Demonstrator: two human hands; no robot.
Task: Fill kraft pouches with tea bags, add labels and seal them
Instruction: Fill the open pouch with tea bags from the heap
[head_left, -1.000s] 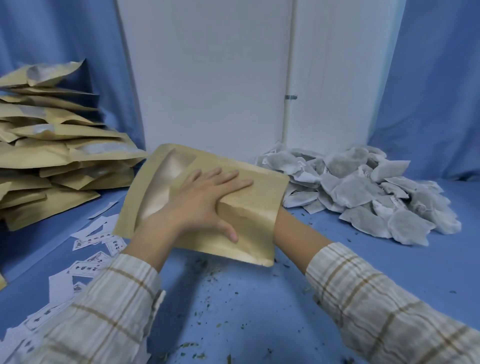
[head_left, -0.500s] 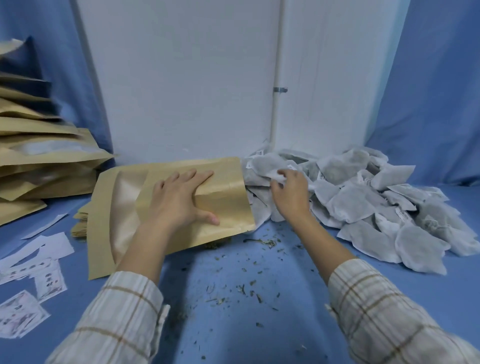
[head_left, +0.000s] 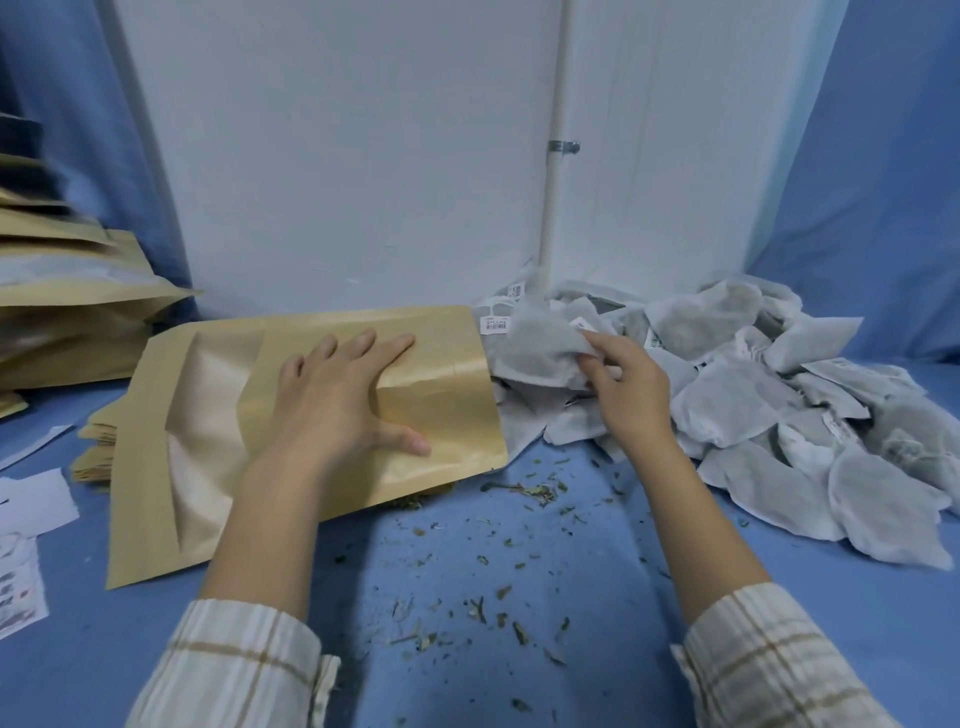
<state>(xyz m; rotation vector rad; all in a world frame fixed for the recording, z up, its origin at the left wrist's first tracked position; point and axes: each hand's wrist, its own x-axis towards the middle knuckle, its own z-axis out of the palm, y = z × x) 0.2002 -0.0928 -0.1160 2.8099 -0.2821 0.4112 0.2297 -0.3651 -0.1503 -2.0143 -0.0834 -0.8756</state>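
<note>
Two hands work over a blue table (head_left: 545, 623) that is sprinkled with dry tea crumbs (head_left: 498, 597). The left hand (head_left: 337, 400) lies flat on a kraft pouch (head_left: 436, 415), with the fingers straight and spread and the thumb stretched out to the side; it presses the pouch down and does not curl around it. This pouch lies on the table in the left middle of the view, with its pale window (head_left: 208, 436) toward the left and its right edge touching the heap of tea bags (head_left: 779, 410). Under its left part a small pile of flat pouches (head_left: 96, 449) shows. The right hand (head_left: 628, 395) is at the left side of the heap, just beside the edge of the pouch, and its fingers and thumb pinch one grey tea bag (head_left: 540, 348), which is lifted a little above the others. The heap spreads along the right side of the table up to the white wall (head_left: 337, 156), where a thin white pipe (head_left: 556, 156) runs down. At the far left a tall stack of kraft pouches (head_left: 67, 322) stands, partly blurred. Some white paper labels (head_left: 31, 504) lie on the table at the left edge; their print is too small to read. Both forearms come out of striped, light sleeves (head_left: 234, 670). Blue cloth (head_left: 872, 182) hangs behind the table on both sides.
</note>
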